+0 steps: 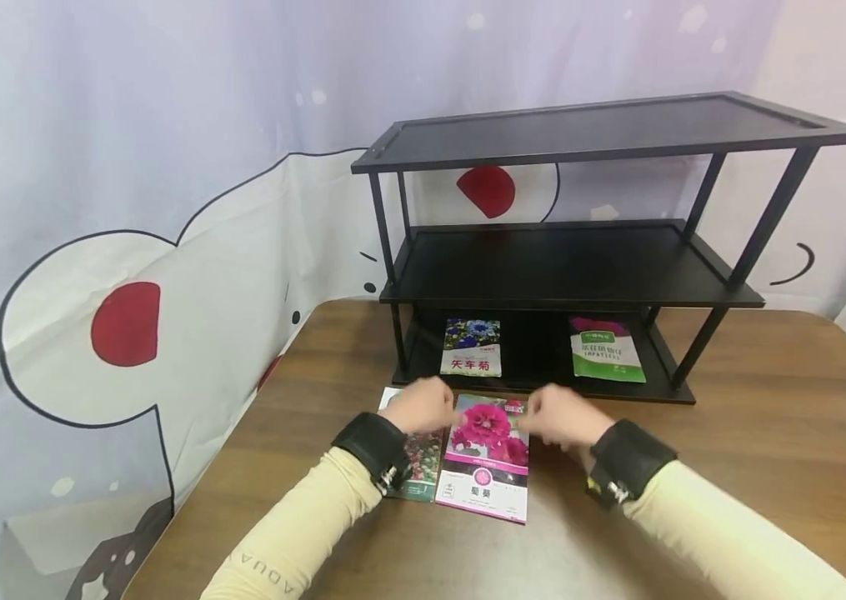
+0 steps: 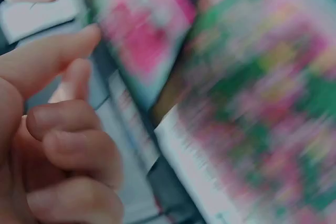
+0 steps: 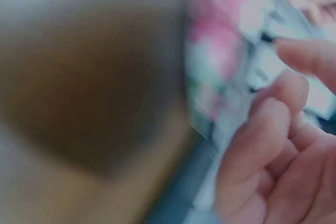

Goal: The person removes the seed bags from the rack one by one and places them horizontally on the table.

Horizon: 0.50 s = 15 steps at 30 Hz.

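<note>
A seed packet with large pink flowers [image 1: 486, 450] lies on the table between my two hands. To its left, partly under my left hand [image 1: 421, 406], is a second packet with small pink flowers and a green lower edge [image 1: 421, 471]. The left fingers, loosely bent, hover by the top left edge of the large-flower packet; the left wrist view shows nothing between them. My right hand [image 1: 565, 415] is at that packet's top right edge, fingers also bent and holding nothing visible. Both wrist views are blurred, so contact with the paper is hard to judge.
Behind the hands stands a black three-level shelf [image 1: 565, 267]. On its bottom level lie a blue-flower packet [image 1: 471, 348] at left and a green-and-white packet [image 1: 606, 350] at right. A patterned curtain [image 1: 227, 275] hangs behind the wooden table [image 1: 302, 400].
</note>
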Tool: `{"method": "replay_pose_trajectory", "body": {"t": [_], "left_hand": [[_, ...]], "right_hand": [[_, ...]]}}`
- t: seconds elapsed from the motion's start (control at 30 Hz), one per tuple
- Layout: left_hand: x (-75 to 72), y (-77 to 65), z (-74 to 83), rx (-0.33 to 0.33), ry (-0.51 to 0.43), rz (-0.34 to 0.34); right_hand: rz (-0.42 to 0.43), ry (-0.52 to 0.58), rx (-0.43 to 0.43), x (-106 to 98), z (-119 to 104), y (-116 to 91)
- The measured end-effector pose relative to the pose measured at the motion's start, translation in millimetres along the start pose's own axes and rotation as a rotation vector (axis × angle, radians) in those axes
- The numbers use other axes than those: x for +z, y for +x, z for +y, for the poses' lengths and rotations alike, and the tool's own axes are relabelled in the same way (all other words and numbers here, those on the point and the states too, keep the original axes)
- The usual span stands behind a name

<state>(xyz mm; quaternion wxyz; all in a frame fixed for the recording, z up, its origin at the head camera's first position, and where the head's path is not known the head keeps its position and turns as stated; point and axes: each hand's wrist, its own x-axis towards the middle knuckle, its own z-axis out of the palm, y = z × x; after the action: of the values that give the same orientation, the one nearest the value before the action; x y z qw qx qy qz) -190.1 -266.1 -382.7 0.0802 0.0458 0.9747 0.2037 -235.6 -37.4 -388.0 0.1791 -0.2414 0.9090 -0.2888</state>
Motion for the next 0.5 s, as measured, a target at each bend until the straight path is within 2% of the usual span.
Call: {"method": "replay_pose_trajectory", "body": {"t": [0.07,0.17,0.27,0.4,0.47,0.5], "left_hand": [[-16.7,8.2,-5.0,0.003,-0.108,0.042],[-35.2,27.1,-13.0,-0.013,-0.192,0.082],[-35.3,46.2,-18.9,-0.063,-0.2,0.088],[-26.5,61.2,-20.4,-0.14,-0.145,0.091],[-24.2,66.8,-21.2,-0.18,-0.145,0.087],[-22.6,71.5,-23.5,-0.202,-0.164,0.083]], "right_hand": [[0.043,0.076,-0.026,-21,-2,10],[0.061,0.139,-0.056,-44,-5,30],[0.048,0.164,-0.056,-47,-6,49],[0.056,0.068,-0.077,-37,-7,69],[0.057,0.005,-0.081,-32,-7,77],[0.039,0.008,-0.072,-31,-7,81]]}}
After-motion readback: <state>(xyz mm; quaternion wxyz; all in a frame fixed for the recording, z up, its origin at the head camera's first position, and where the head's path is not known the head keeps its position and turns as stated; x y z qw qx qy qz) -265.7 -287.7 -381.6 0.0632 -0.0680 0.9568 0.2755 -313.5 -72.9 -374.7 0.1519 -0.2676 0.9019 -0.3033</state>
